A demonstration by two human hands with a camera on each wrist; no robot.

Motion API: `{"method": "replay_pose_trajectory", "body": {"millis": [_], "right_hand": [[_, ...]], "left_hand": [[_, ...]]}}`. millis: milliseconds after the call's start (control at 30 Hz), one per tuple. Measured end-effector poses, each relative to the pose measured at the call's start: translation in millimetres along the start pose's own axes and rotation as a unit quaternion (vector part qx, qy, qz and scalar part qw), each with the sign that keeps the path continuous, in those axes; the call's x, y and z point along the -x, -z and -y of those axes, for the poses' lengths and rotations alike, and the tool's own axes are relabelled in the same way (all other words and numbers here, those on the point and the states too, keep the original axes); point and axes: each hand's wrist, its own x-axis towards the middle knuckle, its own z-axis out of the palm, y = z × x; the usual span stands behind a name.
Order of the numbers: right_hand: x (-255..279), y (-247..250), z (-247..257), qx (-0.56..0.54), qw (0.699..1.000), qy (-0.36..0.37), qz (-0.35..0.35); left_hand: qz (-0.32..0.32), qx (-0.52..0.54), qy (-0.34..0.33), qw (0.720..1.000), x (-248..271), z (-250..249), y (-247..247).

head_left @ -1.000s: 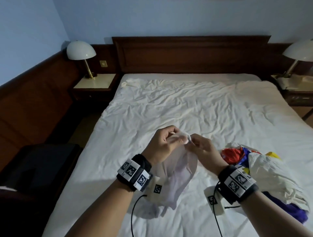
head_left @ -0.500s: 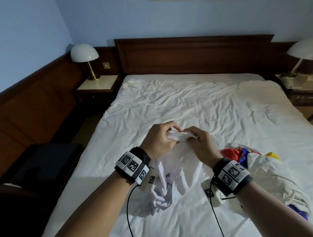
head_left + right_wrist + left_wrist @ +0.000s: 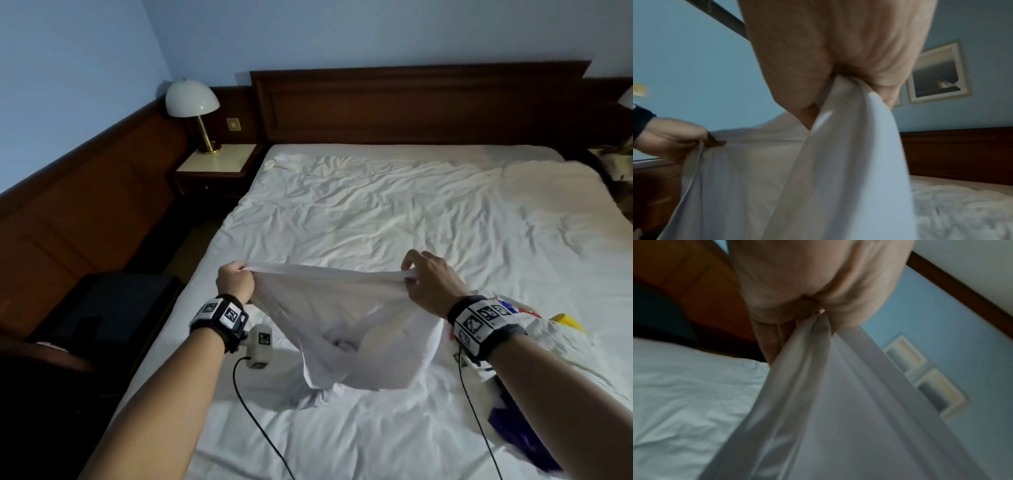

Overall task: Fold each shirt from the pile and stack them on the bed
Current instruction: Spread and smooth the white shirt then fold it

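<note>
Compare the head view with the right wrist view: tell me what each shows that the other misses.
Only the head view shows the pile of coloured shirts beside the right arm, the bedside lamp and the shirt's lower end bunched on the bed. Only the right wrist view shows a framed picture on the wall. Both show the white shirt stretched between the left hand and right hand, each gripping an upper corner.

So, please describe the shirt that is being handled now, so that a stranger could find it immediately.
Start at the wide bed with the rumpled white sheet and go to its near edge. There a thin plain white cotton shirt hangs stretched between the left hand and the right hand, its lower end touching the sheet. Unlike the heap of colourful crumpled shirts on its right, it is lifted and spread.
</note>
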Motion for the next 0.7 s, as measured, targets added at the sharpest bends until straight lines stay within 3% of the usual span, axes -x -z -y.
{"method": "replay_pose_trajectory", "body": {"millis": [67,167,267,367,467,567,633,700], "right_hand": [[-5,-3,-13,0.009,1.000,-0.010,0.013],[-12,0,-28,0.024,0.996,-0.075,-0.048],[-25,4,-47,0.017,0.977,-0.207,-0.044],[-44,8,-66,-0.121,0.932,-0.340,-0.014],[-59,7,-70,-0.255,0.898,-0.354,-0.056],[-74,15,-56,-0.320,0.870,-0.352,-0.129],[-82,30,-41,-0.301,0.888,-0.305,-0.164],[-90,46,-32,-0.255,0.919,-0.263,-0.144]], "left_hand": [[-0.050,0.044,-0.020,0.998,-8,-14,10],[-0.077,0.001,-0.070,0.995,-14,-40,30],[-0.064,-0.107,-0.089,0.988,-19,-62,50],[-0.069,-0.150,-0.054,0.985,-35,-77,57],[-0.079,-0.161,-0.007,0.984,-54,-86,53],[-0.067,-0.185,-0.001,0.980,-95,-89,49],[-0.070,-0.150,0.021,0.986,-119,-100,52],[-0.097,-0.089,0.052,0.990,-121,-118,62]]}}
